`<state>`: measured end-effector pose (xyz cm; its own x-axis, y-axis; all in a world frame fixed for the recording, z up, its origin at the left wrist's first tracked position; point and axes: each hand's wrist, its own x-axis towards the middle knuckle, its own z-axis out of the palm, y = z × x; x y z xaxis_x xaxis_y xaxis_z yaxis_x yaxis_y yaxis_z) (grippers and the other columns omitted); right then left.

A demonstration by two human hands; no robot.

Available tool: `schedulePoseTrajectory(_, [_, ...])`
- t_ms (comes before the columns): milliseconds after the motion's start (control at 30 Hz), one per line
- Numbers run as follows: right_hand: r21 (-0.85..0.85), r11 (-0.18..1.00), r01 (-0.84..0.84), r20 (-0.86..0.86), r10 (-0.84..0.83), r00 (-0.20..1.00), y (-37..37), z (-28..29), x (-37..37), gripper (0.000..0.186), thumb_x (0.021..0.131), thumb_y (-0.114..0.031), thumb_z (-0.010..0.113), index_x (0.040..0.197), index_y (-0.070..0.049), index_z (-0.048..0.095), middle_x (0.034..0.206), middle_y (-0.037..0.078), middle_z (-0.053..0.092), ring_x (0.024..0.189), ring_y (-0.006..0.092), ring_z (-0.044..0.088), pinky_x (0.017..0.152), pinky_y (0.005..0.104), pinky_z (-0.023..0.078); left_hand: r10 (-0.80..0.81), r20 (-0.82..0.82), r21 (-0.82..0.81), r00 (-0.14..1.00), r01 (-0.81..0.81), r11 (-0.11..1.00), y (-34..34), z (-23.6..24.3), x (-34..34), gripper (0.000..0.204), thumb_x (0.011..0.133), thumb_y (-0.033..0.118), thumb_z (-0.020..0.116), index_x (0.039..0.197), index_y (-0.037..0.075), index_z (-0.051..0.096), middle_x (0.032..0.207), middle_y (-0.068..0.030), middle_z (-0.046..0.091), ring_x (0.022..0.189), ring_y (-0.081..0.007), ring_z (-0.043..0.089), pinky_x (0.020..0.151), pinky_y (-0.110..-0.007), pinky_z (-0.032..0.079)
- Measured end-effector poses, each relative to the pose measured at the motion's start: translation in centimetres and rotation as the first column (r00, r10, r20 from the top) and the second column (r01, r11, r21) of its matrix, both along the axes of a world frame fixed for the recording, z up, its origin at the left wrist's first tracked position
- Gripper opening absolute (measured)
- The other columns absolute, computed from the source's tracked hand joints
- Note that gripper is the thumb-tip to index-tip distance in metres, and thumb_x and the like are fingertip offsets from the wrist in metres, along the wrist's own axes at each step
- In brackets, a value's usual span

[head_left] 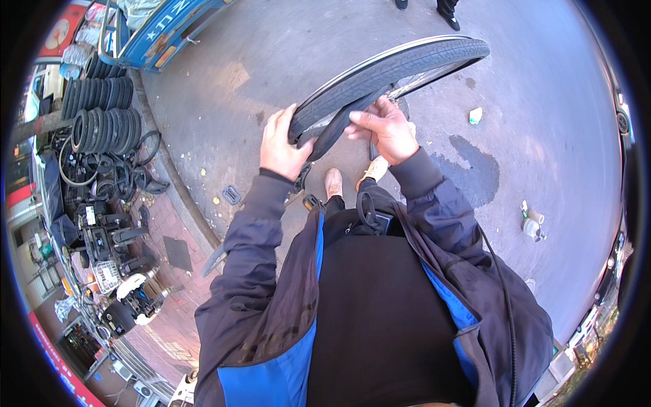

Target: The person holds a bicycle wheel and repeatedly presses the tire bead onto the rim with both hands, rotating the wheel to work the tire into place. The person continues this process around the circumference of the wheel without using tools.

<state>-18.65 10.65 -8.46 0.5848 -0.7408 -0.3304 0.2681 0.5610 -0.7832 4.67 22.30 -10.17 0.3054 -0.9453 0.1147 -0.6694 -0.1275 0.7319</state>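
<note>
In front of me a bicycle wheel with a dark grey tyre (400, 70) is tilted up, its far end reaching to the right. A slack black inner tube (332, 134) hangs out along the wheel's near side. My left hand (283, 144) is closed round the left end of the tyre, its thumb against the tube. Further right, my right hand (388, 130) has its fingers closed on the tube's upper stretch, below the tyre. Its fingertips are partly hidden behind the tube.
Stacked tyres (105, 129) and scooter parts (112, 234) line the kerb on the left. A blue cart (159, 34) stands at the upper left. Litter (533, 222) and a wet patch (471, 173) lie on the pavement at right. Another person's shoes (448, 18) show at the top.
</note>
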Motion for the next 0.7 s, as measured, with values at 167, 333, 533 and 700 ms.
schedulePoseTrajectory(167, [-0.163,0.979,0.122,-0.202,-0.154,0.967,-0.9,-1.0,1.6,0.023,0.103,0.003,0.065,0.126,0.003,0.061,0.112,0.015,0.075,0.087,0.0247,0.081,0.079,0.0333,0.068,0.159,0.144,-0.172,0.977,-0.133,0.976,-1.5,-2.5,-1.6,0.065,0.074,0.009,0.088,0.137,0.007,0.07,0.128,-0.0135,0.067,0.123,-0.0368,0.063,0.107,-0.046,0.053])
schedulePoseTrajectory(333, [-0.157,0.96,0.233,-0.044,-0.243,0.969,-0.2,-1.2,2.7,0.021,0.101,0.005,0.065,0.121,0.004,0.061,0.112,0.016,0.076,0.09,0.027,0.08,0.085,0.0377,0.069,0.131,0.163,-0.122,0.978,-0.112,0.986,-1.4,-2.0,-1.1,0.064,0.075,0.009,0.084,0.137,0.006,0.071,0.128,-0.0112,0.068,0.119,-0.0347,0.065,0.105,-0.045,0.054])
schedulePoseTrajectory(533, [-0.18,0.942,0.282,0.002,-0.287,0.958,-0.5,-1.2,2.3,0.022,0.1,0.008,0.064,0.121,0.004,0.061,0.113,0.016,0.077,0.097,0.0274,0.079,0.09,0.0403,0.068,0.141,0.171,-0.083,0.975,-0.128,0.988,-0.9,-1.0,-2.3,0.066,0.077,0.006,0.08,0.141,0.001,0.066,0.131,-0.0162,0.067,0.123,-0.0382,0.065,0.109,-0.046,0.052])
schedulePoseTrajectory(700, [-0.257,0.931,0.261,0.004,-0.269,0.963,-0.4,-1.5,1.8,0.028,0.097,0.009,0.066,0.124,0.001,0.066,0.116,0.015,0.077,0.1,0.0263,0.078,0.091,0.0409,0.066,0.126,0.171,-0.023,0.977,-0.124,0.992,-0.9,-0.7,-2.6,0.075,0.076,0.006,0.083,0.147,0.001,0.061,0.136,-0.0158,0.063,0.131,-0.039,0.058,0.113,-0.047,0.051])
